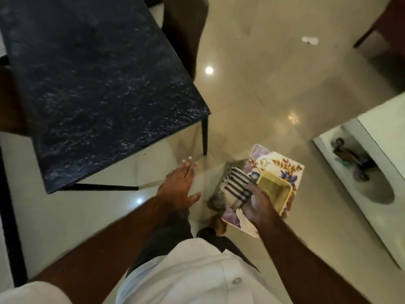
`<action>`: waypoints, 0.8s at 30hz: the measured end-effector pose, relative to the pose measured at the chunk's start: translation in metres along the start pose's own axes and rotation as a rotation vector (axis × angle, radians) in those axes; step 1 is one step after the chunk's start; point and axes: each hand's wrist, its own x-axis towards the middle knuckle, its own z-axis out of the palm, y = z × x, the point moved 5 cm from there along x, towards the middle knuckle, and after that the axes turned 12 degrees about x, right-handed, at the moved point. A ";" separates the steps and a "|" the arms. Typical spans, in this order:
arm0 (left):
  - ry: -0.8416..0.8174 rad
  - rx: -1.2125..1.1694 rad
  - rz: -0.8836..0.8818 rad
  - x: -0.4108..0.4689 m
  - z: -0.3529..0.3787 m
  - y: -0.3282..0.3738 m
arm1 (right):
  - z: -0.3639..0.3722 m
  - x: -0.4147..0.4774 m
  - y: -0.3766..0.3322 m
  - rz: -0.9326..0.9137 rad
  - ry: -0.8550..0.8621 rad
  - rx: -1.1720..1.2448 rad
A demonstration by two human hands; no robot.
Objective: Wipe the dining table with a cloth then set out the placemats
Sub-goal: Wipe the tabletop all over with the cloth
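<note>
The dark blue dining table point(92, 80) fills the upper left, its near corner toward me. My right hand point(257, 205) grips a folded white cloth with dark stripes point(235, 189) together with a stack of placemats point(282, 170), floral on purple with a yellow one on top. This bundle hangs over the floor to the right of the table's corner. My left hand point(179, 185) is flat and empty, fingers spread, just below the table's near edge and apart from it.
A brown chair point(184, 25) stands at the table's far right side, and another chair edge point(8, 102) shows at the left. A white counter with a mirror-like panel point(368, 163) runs along the right. The glossy tiled floor point(263, 84) lies between.
</note>
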 end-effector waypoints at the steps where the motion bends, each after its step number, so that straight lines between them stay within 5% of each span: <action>1: 0.050 -0.001 -0.013 -0.006 -0.005 -0.013 | 0.020 0.002 -0.002 -0.003 -0.012 -0.014; 4: 0.205 0.037 -0.060 -0.016 -0.016 -0.059 | 0.091 0.004 -0.017 -0.131 -0.019 -0.082; 13: 0.369 0.095 -0.341 0.009 -0.055 -0.210 | 0.297 0.046 -0.106 -0.993 -0.051 -1.047; 19: 0.279 0.185 -0.294 0.051 -0.052 -0.256 | 0.313 0.101 -0.038 -0.955 -0.089 -1.797; 24: 0.230 0.220 -0.251 0.062 -0.035 -0.269 | 0.331 0.094 -0.035 -1.101 0.026 -1.803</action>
